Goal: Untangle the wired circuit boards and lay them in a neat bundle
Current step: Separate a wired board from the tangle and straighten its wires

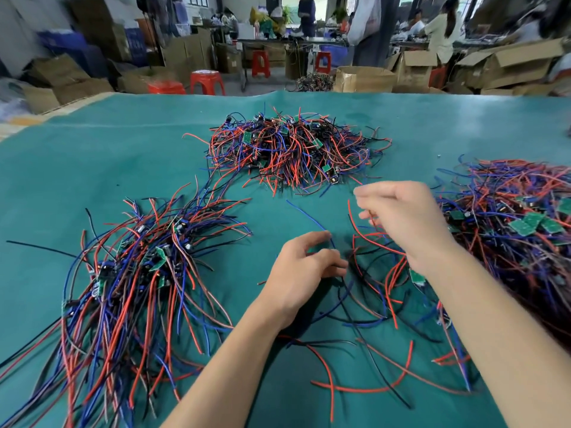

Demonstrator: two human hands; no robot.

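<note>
On the green table (309, 118) the work sits between the two hands: a small knot of red, blue and black wires (370, 291) with at least one small board (417, 277) half hidden under the right wrist. The left hand (304, 270) rests low on the cloth, its fingers (332, 264) curled and pinching wires where a blue lead runs up and away. The right hand (404, 220) is raised just above the knot, blurred, its fingers (366, 193) bent as if pinching a thin red lead, though what exactly it holds cannot be told. The tangled heap (293, 149) lies farther back, another mass (509, 227) is at the right, and the laid-out bundle (142, 273) is at the left with its wires fanning toward the near edge. To do this well, the left hand should probably anchor the knot while the right draws one lead out slowly along its own length; jerking risks tightening loops or straining solder joints.
</note>
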